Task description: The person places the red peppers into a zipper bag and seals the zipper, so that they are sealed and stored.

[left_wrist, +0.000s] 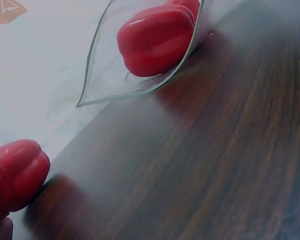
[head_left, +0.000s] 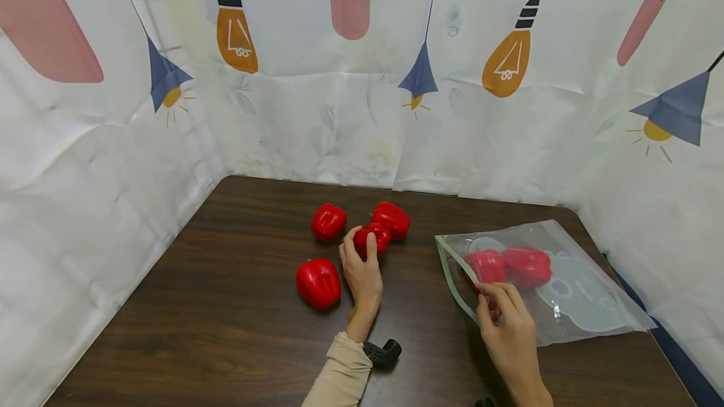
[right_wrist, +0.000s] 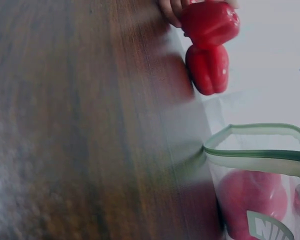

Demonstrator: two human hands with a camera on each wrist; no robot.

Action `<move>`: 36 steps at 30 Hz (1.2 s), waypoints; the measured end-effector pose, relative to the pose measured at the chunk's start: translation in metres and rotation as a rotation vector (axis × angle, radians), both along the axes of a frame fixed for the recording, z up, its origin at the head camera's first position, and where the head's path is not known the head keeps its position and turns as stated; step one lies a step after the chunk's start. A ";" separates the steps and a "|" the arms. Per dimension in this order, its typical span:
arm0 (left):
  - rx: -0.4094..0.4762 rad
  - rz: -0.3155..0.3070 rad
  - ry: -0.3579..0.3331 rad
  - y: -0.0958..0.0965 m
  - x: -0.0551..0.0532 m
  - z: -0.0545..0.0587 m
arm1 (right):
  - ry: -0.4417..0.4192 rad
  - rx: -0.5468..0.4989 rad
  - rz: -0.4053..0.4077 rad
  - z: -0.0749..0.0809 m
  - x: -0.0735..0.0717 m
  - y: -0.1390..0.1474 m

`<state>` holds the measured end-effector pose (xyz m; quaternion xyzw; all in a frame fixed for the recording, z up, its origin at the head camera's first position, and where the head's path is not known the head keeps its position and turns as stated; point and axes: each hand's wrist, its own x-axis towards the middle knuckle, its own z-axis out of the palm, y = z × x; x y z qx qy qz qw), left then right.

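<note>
My left hand (head_left: 362,275) grips a red bell pepper (head_left: 374,238), fingers on its left side and thumb on its right. Right behind that one sits another bell pepper (head_left: 391,218). At the right, my right hand (head_left: 508,325) pinches the green-edged mouth of a clear zip bag (head_left: 588,306). The mouth gapes toward the left, and two red peppers (head_left: 527,267) lie inside. In the left wrist view a pepper (left_wrist: 155,42) shows through the bag opening. The right wrist view has the gripped pepper (right_wrist: 210,24) above the one behind it.
Two more red bell peppers stand left of my left hand, a rear one (head_left: 329,222) and a front one (head_left: 318,284). The dark wooden table (head_left: 198,319) ends at a white curtain (head_left: 317,124) printed with lamps, behind and at the sides.
</note>
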<state>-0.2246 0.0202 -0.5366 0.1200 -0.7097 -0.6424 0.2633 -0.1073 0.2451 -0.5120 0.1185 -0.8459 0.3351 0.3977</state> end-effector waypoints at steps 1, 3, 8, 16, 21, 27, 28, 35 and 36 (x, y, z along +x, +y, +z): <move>-0.002 -0.002 0.002 0.000 0.000 0.000 | 0.002 -0.001 0.001 0.000 0.000 0.000; -0.012 -0.004 0.013 -0.001 -0.001 0.000 | -0.005 -0.002 0.000 0.000 0.000 0.000; -0.031 -0.012 0.026 -0.001 0.001 0.003 | -0.008 -0.010 0.002 0.000 0.001 -0.001; -0.064 -0.034 0.042 0.002 0.004 0.004 | -0.043 -0.020 0.000 0.003 0.002 -0.001; -0.101 -0.105 0.037 0.005 0.006 0.004 | -0.044 -0.015 -0.003 0.003 0.003 0.000; -0.137 -0.227 0.021 0.007 0.008 0.004 | -0.044 -0.010 -0.009 0.003 0.002 0.000; -0.143 -0.247 0.023 0.007 0.008 0.003 | -0.050 -0.012 -0.011 0.002 0.002 0.001; -0.258 -0.396 0.074 0.010 0.010 0.006 | -0.054 -0.007 -0.011 0.002 0.002 0.001; -0.279 -0.412 0.084 0.010 0.011 0.006 | -0.041 -0.004 -0.006 0.002 0.002 0.001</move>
